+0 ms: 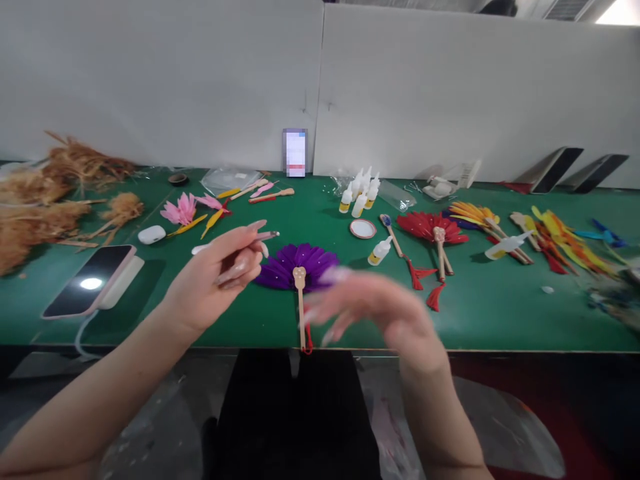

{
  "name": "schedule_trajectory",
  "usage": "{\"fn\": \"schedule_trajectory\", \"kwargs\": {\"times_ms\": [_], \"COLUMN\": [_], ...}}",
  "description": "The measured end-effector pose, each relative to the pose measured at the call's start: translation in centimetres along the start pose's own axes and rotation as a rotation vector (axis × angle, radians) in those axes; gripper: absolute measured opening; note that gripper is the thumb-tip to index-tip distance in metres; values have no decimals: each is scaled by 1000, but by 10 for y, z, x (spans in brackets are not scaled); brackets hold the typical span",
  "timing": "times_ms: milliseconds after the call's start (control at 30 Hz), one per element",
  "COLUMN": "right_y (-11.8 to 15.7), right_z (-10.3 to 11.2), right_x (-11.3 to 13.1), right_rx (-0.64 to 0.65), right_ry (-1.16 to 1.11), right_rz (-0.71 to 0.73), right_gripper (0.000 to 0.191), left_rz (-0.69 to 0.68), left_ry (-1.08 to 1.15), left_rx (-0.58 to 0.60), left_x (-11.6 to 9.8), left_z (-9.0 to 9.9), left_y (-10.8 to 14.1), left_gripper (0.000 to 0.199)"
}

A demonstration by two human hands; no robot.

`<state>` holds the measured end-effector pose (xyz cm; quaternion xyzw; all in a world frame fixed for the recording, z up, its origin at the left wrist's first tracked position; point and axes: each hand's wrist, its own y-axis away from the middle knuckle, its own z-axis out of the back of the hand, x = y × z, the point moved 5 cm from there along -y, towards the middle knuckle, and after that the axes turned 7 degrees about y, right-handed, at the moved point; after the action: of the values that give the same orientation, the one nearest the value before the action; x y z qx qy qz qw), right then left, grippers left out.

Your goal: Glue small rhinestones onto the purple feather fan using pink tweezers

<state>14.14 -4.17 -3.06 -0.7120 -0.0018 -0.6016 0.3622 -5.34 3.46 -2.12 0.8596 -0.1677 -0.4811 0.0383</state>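
Note:
My left hand [225,267] is closed round a thin pencil-like stick [269,235], which pokes out past the fingertips with a small white speck at its end. A purple feather fan [287,270] lies on the table between my hands, dotted with small white beads. Its light wooden handle [301,313] points toward me, with a red tassel [309,337] beside the lower end. My right hand [380,303] hovers over the fan's right side, blurred by motion, its fingers stretched out and apart with nothing seen in them.
Small glue bottles [359,193] stand behind a white round lid [363,229]; another glue bottle [380,251] is nearer. A red feather fan [434,230] lies to the right. At left are a phone [90,280], pink feathers [180,210] and dried fibre bundles [45,220].

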Motion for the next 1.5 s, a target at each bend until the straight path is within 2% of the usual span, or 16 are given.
{"fn": "schedule_trajectory", "kwargs": {"times_ms": [67,100,167,233,267,367,400,500,533,633,767,900,1000,1167,1333,1500], "right_y": [11,16,18,19,18,20,24,42,51,90,151,196,204,167,126,109], "right_z": [33,40,33,10,4,16,20,21,27,72,109,122,116,85,55,45], "right_x": [-2,-5,-13,-15,-12,-5,-5,-8,-7,-5,12,37,33,-17,-59,-84], "right_rx": [-410,-458,-213,122,146,-179,-194,108,95,-507,-1074,-1438,-1565,-1331,-922,-726], "right_ry": [272,413,489,289,179,136,177,236,254,332,434,576,676,810,974,1066], "right_rz": [-128,-229,-390,-387,-345,-301,-322,-243,-159,-32,11,59,41,-183,-301,-358], "right_gripper": [38,39,41,46,51,69,71,56,43,24,45,53,46,10,16,22], "left_rz": [28,41,56,59,60,65,67,76,79,82,71,62,111,183,210,179], "left_ry": [-11,-17,-24,-28,-30,-55,-67,-125,-152,-250,-401,-576,-742,-1028,-1243,-1314], "left_rx": [14,21,36,54,64,87,91,102,107,122,130,151,202,260,272,313], "left_x": [6,10,16,21,23,29,31,37,39,47,58,69,81,104,118,129], "left_z": [3,3,2,-2,-4,-9,-9,-8,-6,-2,2,-4,-13,-24,-21,-17], "left_y": [0,0,0,0,0,-2,-3,-9,-13,-27,-47,-63,-71,-84,-101,-112], "left_gripper": [51,49,43,36,34,30,30,34,36,37,31,29,34,38,29,21]}}
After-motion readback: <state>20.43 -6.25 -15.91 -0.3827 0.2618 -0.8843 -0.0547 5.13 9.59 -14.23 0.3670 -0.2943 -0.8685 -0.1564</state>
